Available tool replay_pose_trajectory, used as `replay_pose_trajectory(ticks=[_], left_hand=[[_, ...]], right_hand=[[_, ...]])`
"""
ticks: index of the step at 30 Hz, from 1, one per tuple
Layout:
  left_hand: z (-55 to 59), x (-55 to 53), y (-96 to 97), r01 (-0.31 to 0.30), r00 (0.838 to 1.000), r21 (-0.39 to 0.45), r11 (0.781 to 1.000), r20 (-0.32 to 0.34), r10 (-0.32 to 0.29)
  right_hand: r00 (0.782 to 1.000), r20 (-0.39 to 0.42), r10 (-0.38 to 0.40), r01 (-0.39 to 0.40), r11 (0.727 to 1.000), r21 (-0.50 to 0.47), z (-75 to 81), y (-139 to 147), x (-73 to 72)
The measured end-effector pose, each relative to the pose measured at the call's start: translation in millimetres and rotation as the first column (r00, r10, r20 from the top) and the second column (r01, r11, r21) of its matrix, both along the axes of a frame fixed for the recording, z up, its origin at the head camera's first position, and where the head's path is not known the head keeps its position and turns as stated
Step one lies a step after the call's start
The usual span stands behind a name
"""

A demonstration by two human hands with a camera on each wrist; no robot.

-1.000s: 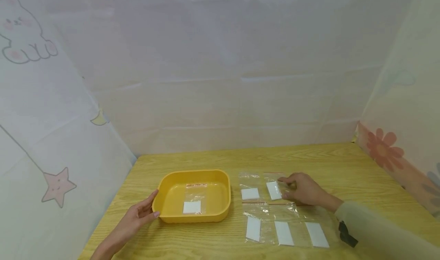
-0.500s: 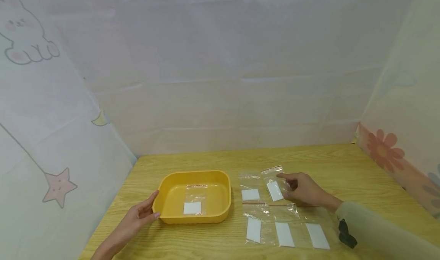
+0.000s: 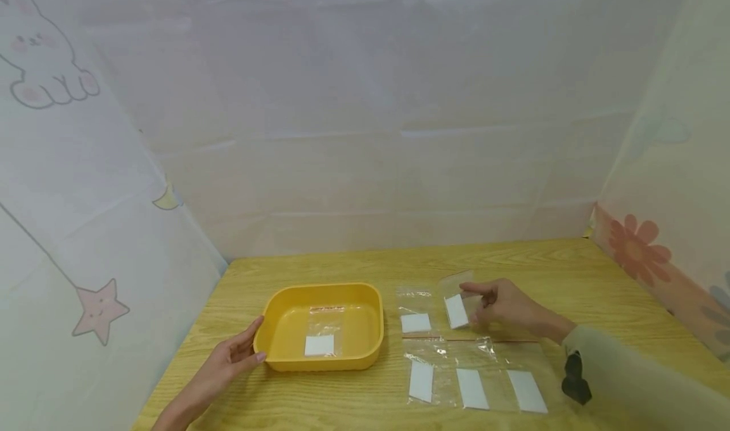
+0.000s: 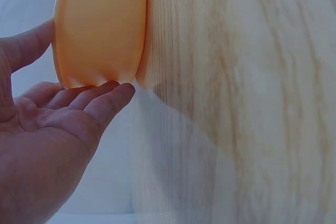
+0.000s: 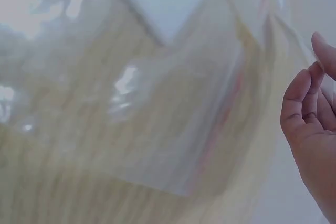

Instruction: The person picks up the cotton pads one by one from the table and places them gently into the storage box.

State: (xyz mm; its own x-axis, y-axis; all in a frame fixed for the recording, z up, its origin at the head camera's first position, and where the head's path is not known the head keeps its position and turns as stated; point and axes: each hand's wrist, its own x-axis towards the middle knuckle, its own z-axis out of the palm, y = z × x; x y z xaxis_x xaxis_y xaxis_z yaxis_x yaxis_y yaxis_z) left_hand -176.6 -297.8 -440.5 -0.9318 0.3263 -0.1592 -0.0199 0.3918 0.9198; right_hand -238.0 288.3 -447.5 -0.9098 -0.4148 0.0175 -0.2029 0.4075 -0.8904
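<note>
My left hand (image 3: 228, 358) rests at the left end of a yellow plastic tray (image 3: 322, 363), thumb toward the near corner and fingers along the end wall. In the left wrist view those fairly straight fingers (image 4: 105, 103) touch the tray wall (image 4: 100, 30). My right hand (image 3: 507, 307) pinches the right edge of a clear zip bag (image 3: 452, 284) with a flat white rectangle (image 3: 456, 311) in it. The bag is tilted up at the back of the group. The right wrist view has my right hand (image 5: 315, 108) with thumb and fingertips together, beside blurred clear plastic.
Inside the tray lies one zip bag (image 3: 324, 320) with a white piece. Several similar bags lie on the wooden table (image 3: 319, 396): one (image 3: 415, 320) left of the held bag, and a near row including a left bag (image 3: 421, 380). Printed sheets (image 3: 365, 165) wall the table in.
My right hand has pinched the back right zip bag and tilted it up off the table, its top edge rising. The left hand and tray stay in place.
</note>
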Motion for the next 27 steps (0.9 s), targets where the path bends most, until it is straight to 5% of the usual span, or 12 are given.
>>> replay_pose_trajectory(ticks=[14, 27], left_hand=[[0.6, 1.3, 1.0, 0.001, 1.000, 0.009, 1.000, 0.008, -0.001], [0.6, -1.2, 1.0, -0.007, 1.000, -0.011, 1.000, -0.007, 0.007]], right_hand=[[0.999, 0.051, -0.005, 0.010, 0.995, -0.102, 57.8, -38, -3.4], [0.989, 0.116, 0.095, -0.060, 0.960, -0.274, 79.3, -126, -3.3]])
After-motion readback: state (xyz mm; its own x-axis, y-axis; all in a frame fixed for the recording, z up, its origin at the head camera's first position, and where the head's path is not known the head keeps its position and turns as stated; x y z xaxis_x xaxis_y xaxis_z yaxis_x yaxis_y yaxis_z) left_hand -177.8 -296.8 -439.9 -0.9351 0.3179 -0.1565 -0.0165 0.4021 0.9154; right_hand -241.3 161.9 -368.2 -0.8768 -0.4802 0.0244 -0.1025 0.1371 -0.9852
